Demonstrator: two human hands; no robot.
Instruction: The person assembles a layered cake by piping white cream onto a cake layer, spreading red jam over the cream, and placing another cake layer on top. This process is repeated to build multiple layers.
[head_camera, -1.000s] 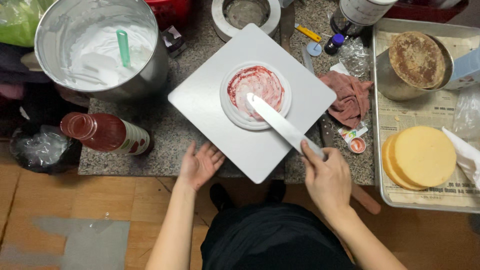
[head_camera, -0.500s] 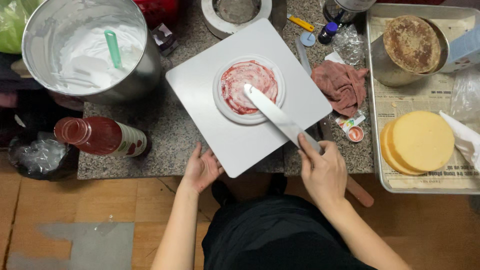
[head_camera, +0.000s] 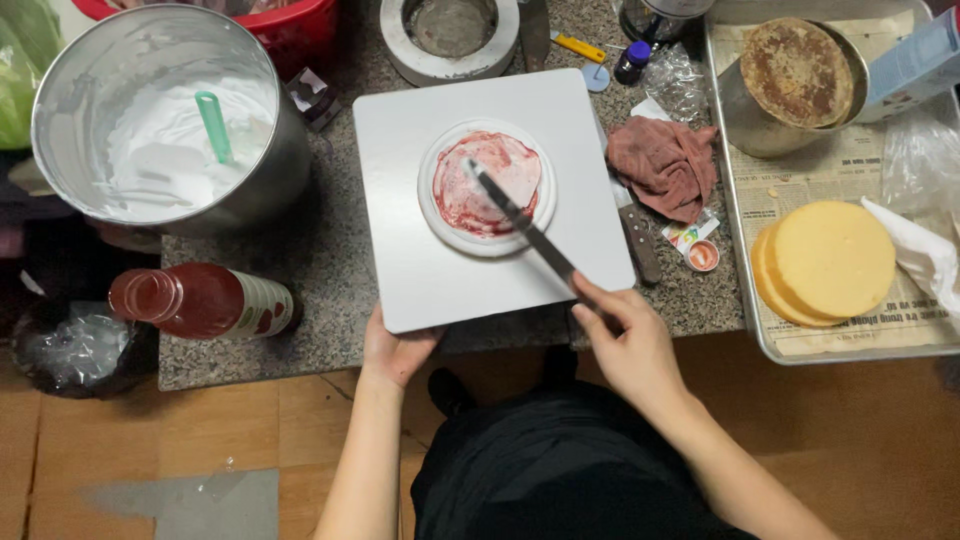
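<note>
I find my right hand (head_camera: 632, 345) closed on the long steel palette knife (head_camera: 522, 222), blade flat on the red-smeared round cake layer (head_camera: 487, 186); soft, fragile, I judge. Left hand (head_camera: 393, 349) grips the square white board's (head_camera: 440, 290) edge, its sensible hold.

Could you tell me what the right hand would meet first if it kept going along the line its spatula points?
Probably the round cake layer smeared with red sauce: the right hand points its spatula up-left, with the blade tip already over that layer. Contact is unclear from above.
</note>
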